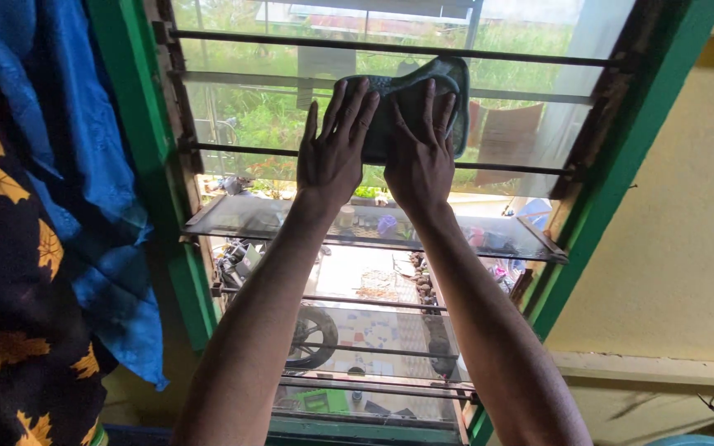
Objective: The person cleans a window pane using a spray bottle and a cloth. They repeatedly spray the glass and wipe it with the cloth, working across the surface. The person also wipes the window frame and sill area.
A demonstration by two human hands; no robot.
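Head view, looking up along both forearms at a louvre window in a green frame. Left hand spread wide, fingers fanned, palm flat against a dark grey-teal cleaning cloth; right hand likewise flat and splayed, just beside the left, pressing the same cloth. Neither hand curled around it: pinned under the palms, not gripped. Cloth lying against an upper glass slat, near the middle of its width, its top edge reaching towards the slat above.

Below the hands, one glass slat tilted open almost level, with smudges and dull patches showing on its surface. Further down, more slats and thin horizontal metal bars, down to the bottom edge of the frame. At the left edge of the window, a blue curtain and a dark cloth with yellow leaf print; at the right, a pale yellow wall.

Judging by this: wiping under way at the upper slats, probably early; the open slat and those beneath looking untouched and likely left to do.
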